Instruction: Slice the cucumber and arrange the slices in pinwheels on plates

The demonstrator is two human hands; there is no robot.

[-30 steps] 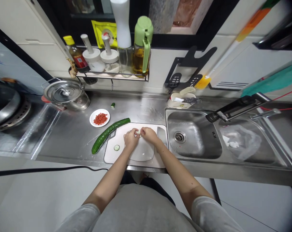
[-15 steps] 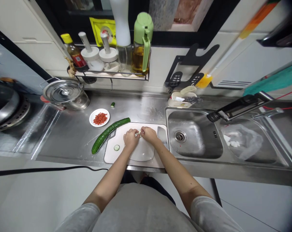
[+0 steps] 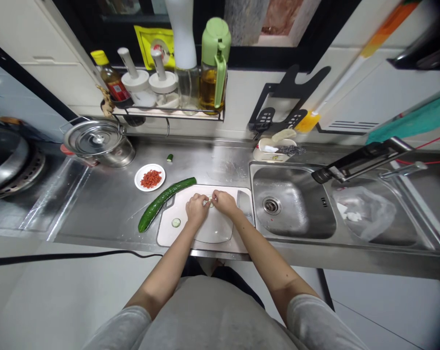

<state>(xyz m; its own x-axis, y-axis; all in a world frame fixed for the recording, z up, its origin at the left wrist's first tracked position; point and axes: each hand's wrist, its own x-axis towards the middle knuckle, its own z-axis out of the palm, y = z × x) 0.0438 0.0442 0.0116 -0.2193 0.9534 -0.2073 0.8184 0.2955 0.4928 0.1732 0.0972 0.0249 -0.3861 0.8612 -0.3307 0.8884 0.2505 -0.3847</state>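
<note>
Both hands meet over the pale cutting board on the steel counter. My left hand and my right hand are curled, fingertips pinched together on a small pale green piece between them, most of it hidden. A cucumber slice lies on the board left of my left hand. A whole cucumber rests slanted across the board's left edge. A knife blade lies on the board right of my right hand.
A small white dish of red bits and a cucumber end sit behind the board. A lidded steel pot stands at left, a bottle rack on the wall, and a double sink with a tap at right.
</note>
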